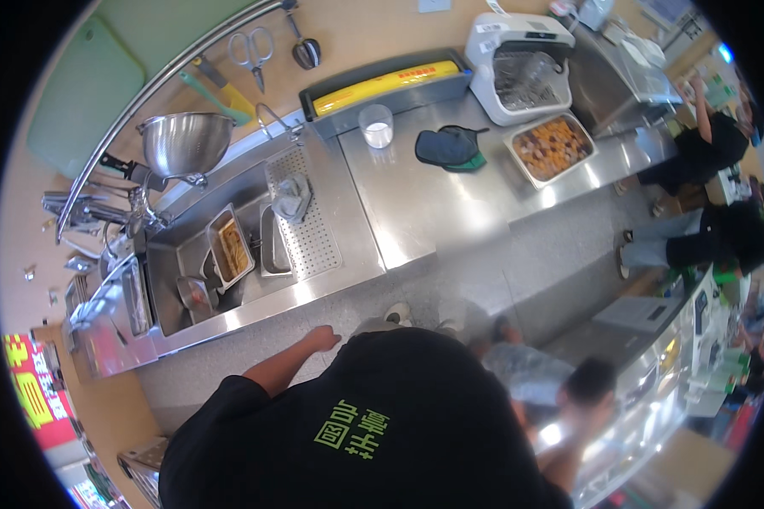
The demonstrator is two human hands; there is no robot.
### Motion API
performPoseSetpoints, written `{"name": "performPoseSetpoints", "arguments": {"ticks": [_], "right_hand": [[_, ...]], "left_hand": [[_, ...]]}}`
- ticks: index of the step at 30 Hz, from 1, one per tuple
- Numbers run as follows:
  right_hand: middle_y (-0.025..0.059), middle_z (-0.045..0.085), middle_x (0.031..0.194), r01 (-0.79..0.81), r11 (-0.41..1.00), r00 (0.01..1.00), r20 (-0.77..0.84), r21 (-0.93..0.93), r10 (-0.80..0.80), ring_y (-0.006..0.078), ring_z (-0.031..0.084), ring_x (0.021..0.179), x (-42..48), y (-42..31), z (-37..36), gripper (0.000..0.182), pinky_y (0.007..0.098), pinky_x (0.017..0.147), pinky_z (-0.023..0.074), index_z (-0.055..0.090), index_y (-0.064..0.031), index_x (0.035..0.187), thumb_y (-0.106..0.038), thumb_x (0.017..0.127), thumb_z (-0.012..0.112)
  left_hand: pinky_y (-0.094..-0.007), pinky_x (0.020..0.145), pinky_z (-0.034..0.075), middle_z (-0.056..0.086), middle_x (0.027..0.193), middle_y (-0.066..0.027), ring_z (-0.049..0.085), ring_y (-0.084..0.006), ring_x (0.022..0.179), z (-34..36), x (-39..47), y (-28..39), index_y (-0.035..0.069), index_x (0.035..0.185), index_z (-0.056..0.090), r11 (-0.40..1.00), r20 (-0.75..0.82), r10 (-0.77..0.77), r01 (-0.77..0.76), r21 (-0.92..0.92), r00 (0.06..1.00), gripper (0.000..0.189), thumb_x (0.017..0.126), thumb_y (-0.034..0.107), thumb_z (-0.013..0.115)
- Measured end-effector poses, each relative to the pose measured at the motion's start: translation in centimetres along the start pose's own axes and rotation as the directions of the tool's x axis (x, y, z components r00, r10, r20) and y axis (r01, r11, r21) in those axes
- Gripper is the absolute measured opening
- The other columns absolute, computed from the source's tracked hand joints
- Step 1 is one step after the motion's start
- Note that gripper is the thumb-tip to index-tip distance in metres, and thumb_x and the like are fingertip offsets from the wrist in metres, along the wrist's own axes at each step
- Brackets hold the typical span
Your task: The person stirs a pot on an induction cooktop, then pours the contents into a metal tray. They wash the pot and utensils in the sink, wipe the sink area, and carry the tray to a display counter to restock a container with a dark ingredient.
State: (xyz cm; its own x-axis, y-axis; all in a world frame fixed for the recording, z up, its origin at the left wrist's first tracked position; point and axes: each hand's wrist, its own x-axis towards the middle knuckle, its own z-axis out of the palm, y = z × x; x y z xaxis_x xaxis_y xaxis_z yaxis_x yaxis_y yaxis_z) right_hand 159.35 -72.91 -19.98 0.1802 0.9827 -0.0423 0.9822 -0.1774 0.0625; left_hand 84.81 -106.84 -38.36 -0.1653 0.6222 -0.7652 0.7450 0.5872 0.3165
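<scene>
My left hand [324,338] hangs beside my body in front of the steel counter [401,223]. Its fingers look curled, and nothing shows in them. At the lower right my right forearm [557,461] is visible, but the hand is lost in blur. Before me, the sink [184,254] holds a steel pan [231,245] with brown residue and a smaller steel container [197,296]. A grey cloth [291,198] lies on the perforated drainboard [315,245]. Further right are a dark oven mitt [447,147] and a steel pan of orange and purple cubes [551,147].
A clear cup [376,126] with white contents stands near a grey trough holding a yellow roll [385,86]. A steel colander [188,143] is above the sink. A white bin [519,67] stands at the back. A person [547,375] is close on my right; others [694,238] stand farther off.
</scene>
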Motion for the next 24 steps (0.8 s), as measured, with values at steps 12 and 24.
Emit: {"name": "performPoseSetpoints", "arguments": {"ticks": [12,24], "right_hand": [[0.021,0.057,0.125,0.242,0.97,0.9,0.376,-0.008,-0.221,0.0358,0.05,0.121,16.1,-11.6,-7.2,0.068,0.0416,0.104,0.0368,0.056,-0.0026,0.126,-0.06,0.091,0.045],[0.0099,0.065,0.112,0.153,0.879,0.65,0.624,0.452,-0.434,0.0201,0.06,0.103,19.9,-14.2,-2.0,0.06,0.0335,0.091,0.0465,0.058,-0.0012,0.122,-0.053,0.095,0.046]], "left_hand": [[-0.0465,0.075,0.052,0.065,0.089,-0.0235,0.064,-0.04,0.084,-7.6,9.2,19.2,0.0,0.088,0.068,0.886,-0.041,0.423,-0.404,0.229,0.905,0.034,0.087,0.028,0.049],[-0.044,0.075,0.05,0.066,0.088,-0.0213,0.064,-0.0361,0.083,-22.4,7.1,30.6,0.0,0.089,0.066,0.85,-0.408,0.069,-0.267,-0.453,0.91,0.035,0.087,0.031,0.052]]}}
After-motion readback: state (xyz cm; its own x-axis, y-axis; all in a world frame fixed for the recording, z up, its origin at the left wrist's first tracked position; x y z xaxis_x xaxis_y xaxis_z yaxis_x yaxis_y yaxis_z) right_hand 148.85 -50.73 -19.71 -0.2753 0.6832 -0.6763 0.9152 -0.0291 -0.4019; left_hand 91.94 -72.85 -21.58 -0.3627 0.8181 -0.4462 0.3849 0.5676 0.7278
